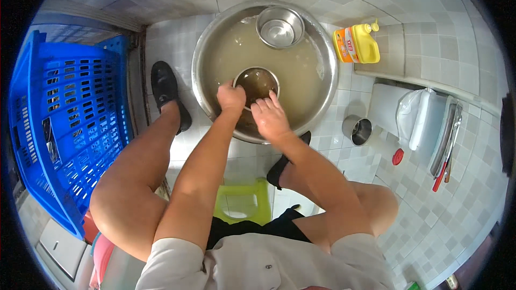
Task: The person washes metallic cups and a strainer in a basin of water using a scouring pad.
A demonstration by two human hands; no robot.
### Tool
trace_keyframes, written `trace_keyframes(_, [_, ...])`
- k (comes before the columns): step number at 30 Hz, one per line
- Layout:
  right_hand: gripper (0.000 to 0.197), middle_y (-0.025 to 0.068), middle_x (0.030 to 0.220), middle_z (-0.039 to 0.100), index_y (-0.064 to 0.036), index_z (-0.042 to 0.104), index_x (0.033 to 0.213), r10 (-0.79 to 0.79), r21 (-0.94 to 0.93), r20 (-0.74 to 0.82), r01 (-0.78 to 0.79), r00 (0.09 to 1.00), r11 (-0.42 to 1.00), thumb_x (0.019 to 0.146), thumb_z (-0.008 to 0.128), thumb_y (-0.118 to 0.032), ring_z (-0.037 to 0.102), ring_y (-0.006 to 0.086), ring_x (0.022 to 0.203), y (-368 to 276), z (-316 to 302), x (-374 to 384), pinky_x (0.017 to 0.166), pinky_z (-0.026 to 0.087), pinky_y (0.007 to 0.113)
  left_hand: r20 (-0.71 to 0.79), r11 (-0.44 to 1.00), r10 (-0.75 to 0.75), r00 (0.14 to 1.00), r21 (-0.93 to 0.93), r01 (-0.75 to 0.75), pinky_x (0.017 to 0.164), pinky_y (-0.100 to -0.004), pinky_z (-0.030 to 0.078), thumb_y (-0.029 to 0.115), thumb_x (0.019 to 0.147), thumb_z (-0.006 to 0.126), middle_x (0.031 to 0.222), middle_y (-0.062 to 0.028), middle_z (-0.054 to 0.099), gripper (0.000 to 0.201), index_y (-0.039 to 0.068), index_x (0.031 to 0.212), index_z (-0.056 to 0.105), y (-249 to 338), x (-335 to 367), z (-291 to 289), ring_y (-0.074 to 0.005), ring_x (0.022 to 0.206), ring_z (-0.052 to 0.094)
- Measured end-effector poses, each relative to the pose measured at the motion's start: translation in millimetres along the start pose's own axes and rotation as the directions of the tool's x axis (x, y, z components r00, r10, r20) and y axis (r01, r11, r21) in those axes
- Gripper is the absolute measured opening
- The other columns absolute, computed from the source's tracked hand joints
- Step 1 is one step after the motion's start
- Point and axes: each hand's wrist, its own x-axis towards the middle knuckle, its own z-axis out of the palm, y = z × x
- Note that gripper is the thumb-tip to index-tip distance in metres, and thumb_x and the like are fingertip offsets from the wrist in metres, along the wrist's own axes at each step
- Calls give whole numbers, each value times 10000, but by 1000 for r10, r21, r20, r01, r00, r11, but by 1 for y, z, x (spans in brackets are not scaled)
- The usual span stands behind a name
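A wide metal basin (327,75) full of murky water stands on the tiled floor in front of me. My left hand (231,98) grips the near rim of a small steel bowl (257,81) that sits in the water. My right hand (270,118) rests against the bowl's right side with its fingers stretched out over the rim. A second, empty steel bowl (279,26) floats at the basin's far side.
A blue slatted plastic crate (64,123) stands at my left. A yellow detergent jug (357,44) lies beyond the basin on the right, with a small steel cup (357,129), a red lid (398,157) and a tray with utensils (443,139) nearby. A green stool (244,204) is under me.
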Motion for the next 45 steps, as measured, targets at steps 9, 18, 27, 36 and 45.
trace_keyframes(9, [265, 194, 1139, 646, 4, 662, 1021, -100, -115, 233, 129, 967, 985, 792, 621, -124, 550, 357, 1251, 31, -3, -21, 1176, 304, 498, 165, 957, 281, 945, 18, -288, 858, -442, 543, 69, 766, 604, 946, -242, 697, 329, 81, 1063, 746, 17, 3, -4, -414, 923, 679])
trace_keyframes(18, [238, 230, 1019, 691, 12, 681, 915, 87, 236, 405, -196, 910, 952, 731, 660, -136, 662, 358, 1021, -11, -3, -3, 1123, 335, 490, 140, 980, 197, 970, -48, -192, 821, -408, 559, 45, 749, 594, 905, -252, 692, 295, 64, 989, 765, 4, -3, -1, -404, 879, 694])
trace_keyframes(27, [317, 225, 1146, 687, 16, 699, 1023, 104, 9, 672, -149, 734, 989, 786, 657, -191, 640, 381, 1127, 9, -18, -1, 1161, 317, 502, 151, 919, 391, 908, -125, -375, 777, -387, 560, 21, 756, 631, 906, -251, 696, 268, 39, 992, 755, 13, -6, 9, -387, 859, 711])
trace_keyframes(36, [181, 151, 997, 695, -33, 716, 908, -139, -116, 420, 206, 897, 972, 835, 575, -120, 662, 299, 1066, 26, -26, -20, 1184, 277, 514, 310, 923, 379, 872, -60, -380, 827, -425, 559, 46, 759, 608, 934, -232, 700, 264, 44, 979, 754, 6, 9, 2, -392, 889, 696])
trace_keyframes(45, [145, 89, 812, 708, -83, 742, 793, -182, -188, 358, 262, 916, 947, 811, 600, -108, 693, 260, 926, 25, -10, -11, 1097, 387, 455, 141, 949, 307, 941, 34, -314, 803, -412, 546, 51, 769, 650, 945, -254, 709, 312, 8, 1071, 716, 4, -8, 10, -378, 895, 715])
